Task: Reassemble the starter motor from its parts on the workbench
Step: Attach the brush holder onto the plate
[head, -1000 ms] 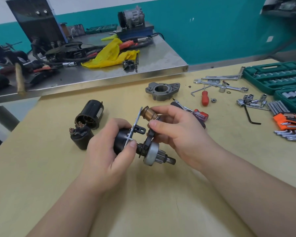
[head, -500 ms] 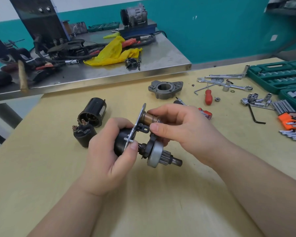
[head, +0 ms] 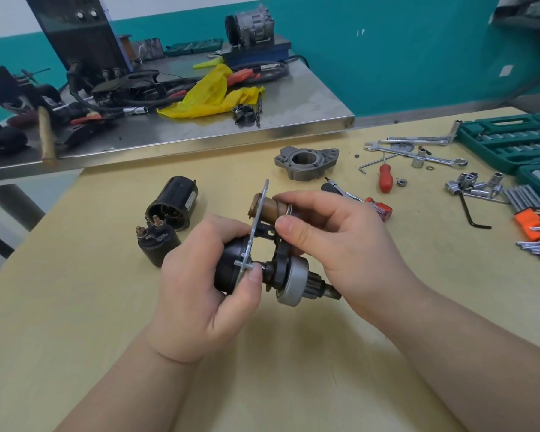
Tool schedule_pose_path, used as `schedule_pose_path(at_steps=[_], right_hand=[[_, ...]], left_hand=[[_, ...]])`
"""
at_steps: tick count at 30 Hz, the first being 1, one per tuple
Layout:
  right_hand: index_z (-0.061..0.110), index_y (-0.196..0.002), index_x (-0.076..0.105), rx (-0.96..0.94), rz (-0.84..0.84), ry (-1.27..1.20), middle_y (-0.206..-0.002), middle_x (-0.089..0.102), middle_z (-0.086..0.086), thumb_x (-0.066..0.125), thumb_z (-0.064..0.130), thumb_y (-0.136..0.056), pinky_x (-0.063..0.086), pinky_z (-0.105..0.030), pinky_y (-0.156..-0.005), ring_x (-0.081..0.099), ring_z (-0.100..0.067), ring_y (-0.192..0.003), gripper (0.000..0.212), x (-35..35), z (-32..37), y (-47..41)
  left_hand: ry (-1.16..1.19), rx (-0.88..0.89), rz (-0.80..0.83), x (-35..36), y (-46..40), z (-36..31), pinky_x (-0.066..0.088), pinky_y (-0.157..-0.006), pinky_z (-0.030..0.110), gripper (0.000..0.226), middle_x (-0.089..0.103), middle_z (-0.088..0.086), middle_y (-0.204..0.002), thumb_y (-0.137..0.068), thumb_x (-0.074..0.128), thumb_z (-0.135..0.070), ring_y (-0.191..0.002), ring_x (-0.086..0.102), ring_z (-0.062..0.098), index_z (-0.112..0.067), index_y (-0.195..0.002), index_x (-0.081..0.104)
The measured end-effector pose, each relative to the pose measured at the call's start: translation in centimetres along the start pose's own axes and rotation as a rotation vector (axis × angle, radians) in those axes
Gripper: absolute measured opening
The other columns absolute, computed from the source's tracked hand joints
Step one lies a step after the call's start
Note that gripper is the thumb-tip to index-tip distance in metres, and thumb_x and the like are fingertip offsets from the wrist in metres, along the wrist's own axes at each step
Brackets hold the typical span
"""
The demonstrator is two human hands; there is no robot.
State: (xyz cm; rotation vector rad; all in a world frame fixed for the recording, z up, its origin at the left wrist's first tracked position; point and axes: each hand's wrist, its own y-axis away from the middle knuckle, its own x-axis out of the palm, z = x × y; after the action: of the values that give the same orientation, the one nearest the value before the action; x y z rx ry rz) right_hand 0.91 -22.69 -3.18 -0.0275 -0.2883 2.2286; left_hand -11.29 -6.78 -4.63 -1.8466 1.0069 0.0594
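Above the workbench (head: 75, 307), left hand (head: 200, 294) gripping black motor body (head: 231, 266), right hand (head: 334, 241) pinching brass plunger (head: 270, 210)

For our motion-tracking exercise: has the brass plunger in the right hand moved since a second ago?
Yes. The brass plunger slid left relative to the grey end housing, now poking through the metal plate.

counter (head: 75, 307) looks like matt pale wood; end housing (head: 304, 162) is dull rough cast metal; plunger (head: 270, 210) smooth coppery metal; motor case (head: 176, 202) glossy black
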Motion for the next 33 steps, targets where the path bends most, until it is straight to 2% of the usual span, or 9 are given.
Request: schedule_pose_path(at_steps=[7,11,16,19,20,22,26,29,33], right_hand=[[0.036,-0.124,0.075,0.015,0.060,0.054,-0.101,0.081,0.002,0.075,0.032,-0.098,0.063,-0.032,-0.083,0.078,-0.012,-0.093,0.026,-0.1,0.6,0.1],[0.049,-0.145,0.058,0.052,0.162,0.037,-0.095,0.074,-0.011,0.065,0.042,-0.103,0.058,-0.026,-0.072,0.070,-0.004,-0.079,0.043,0.7,0.0,0.7],[0.050,-0.132,0.065,0.117,0.060,-0.030,-0.076,0.073,-0.002,0.067,0.048,-0.093,0.053,-0.026,-0.051,0.070,-0.012,-0.063,0.039,1.1,-1.0,0.6],[0.043,-0.127,0.070,0.207,-0.014,-0.082,-0.089,0.079,-0.014,0.072,0.041,-0.091,0.058,-0.052,-0.060,0.075,-0.026,-0.070,0.036,1.0,-2.1,0.0],[0.041,-0.129,0.070,0.233,-0.011,-0.091,-0.094,0.080,-0.014,0.073,0.039,-0.093,0.056,-0.069,-0.068,0.077,-0.032,-0.073,0.036,1.0,-2.5,-0.2],[0.038,-0.129,0.071,0.275,-0.005,-0.113,-0.098,0.081,-0.014,0.075,0.040,-0.090,0.051,-0.080,-0.079,0.078,-0.037,-0.076,0.039,0.9,-3.0,-0.3],[0.034,-0.131,0.072,0.332,-0.004,-0.181,-0.101,0.081,-0.013,0.075,0.040,-0.087,0.058,-0.064,-0.081,0.078,-0.031,-0.075,0.045,0.6,-3.4,-0.8],[0.032,-0.129,0.073,0.353,-0.005,-0.219,-0.102,0.081,-0.012,0.074,0.037,-0.094,0.057,-0.038,-0.064,0.077,-0.028,-0.070,0.036,0.4,-3.4,-1.0],[0.029,-0.125,0.076,0.367,-0.014,-0.253,-0.099,0.080,-0.014,0.068,0.027,-0.103,0.052,-0.027,-0.049,0.075,-0.027,-0.065,0.023,0.5,-3.4,-1.0]], left_hand=[[-0.049,-0.027,-0.090,0.6,0.4,0.1,0.041,-0.075,0.008,0.030,0.059,-0.019,-0.104,-0.092,0.057,-0.031,-0.084,0.058,-0.005,-0.020,-0.120,0.057],[-0.134,-0.092,-0.157,1.2,0.3,-0.2,0.043,-0.077,0.009,0.032,0.060,-0.015,-0.100,-0.091,0.059,-0.034,-0.087,0.060,-0.003,-0.025,-0.122,0.056],[-0.179,-0.192,-0.016,1.1,0.0,-0.7,0.044,-0.072,0.009,0.030,0.065,-0.019,-0.098,-0.090,0.061,-0.048,-0.088,0.064,0.002,-0.043,-0.118,0.054],[-0.144,-0.234,0.104,0.5,-0.6,-0.8,0.048,-0.075,0.017,0.034,0.066,-0.021,-0.103,-0.088,0.062,-0.061,-0.093,0.067,0.007,-0.050,-0.117,0.050],[-0.098,-0.233,0.103,0.0,-0.8,-0.6,0.050,-0.078,0.022,0.032,0.066,-0.019,-0.105,-0.090,0.059,-0.060,-0.096,0.067,0.011,-0.051,-0.120,0.051],[-0.058,-0.263,0.004,-1.5,-1.2,0.2,0.050,-0.082,0.034,0.034,0.067,-0.016,-0.110,-0.095,0.051,-0.055,-0.101,0.064,0.014,-0.043,-0.126,0.058],[-0.341,-0.639,-0.220,-6.2,-2.3,4.6,0.046,-0.075,0.034,0.043,0.067,-0.026,-0.109,-0.088,0.050,-0.076,-0.096,0.060,-0.006,-0.046,-0.117,0.061],[-0.526,-0.903,0.066,-8.0,-1.8,7.6,0.047,-0.073,0.040,0.074,0.064,-0.011,-0.113,-0.071,0.062,-0.090,-0.094,0.061,0.014,-0.036,-0.122,0.060],[-0.621,-0.887,0.192,-7.8,-1.0,9.1,0.040,-0.059,0.033,0.054,0.059,-0.015,-0.098,-0.076,0.087,-0.057,-0.081,0.052,0.002,-0.043,-0.112,0.050]])
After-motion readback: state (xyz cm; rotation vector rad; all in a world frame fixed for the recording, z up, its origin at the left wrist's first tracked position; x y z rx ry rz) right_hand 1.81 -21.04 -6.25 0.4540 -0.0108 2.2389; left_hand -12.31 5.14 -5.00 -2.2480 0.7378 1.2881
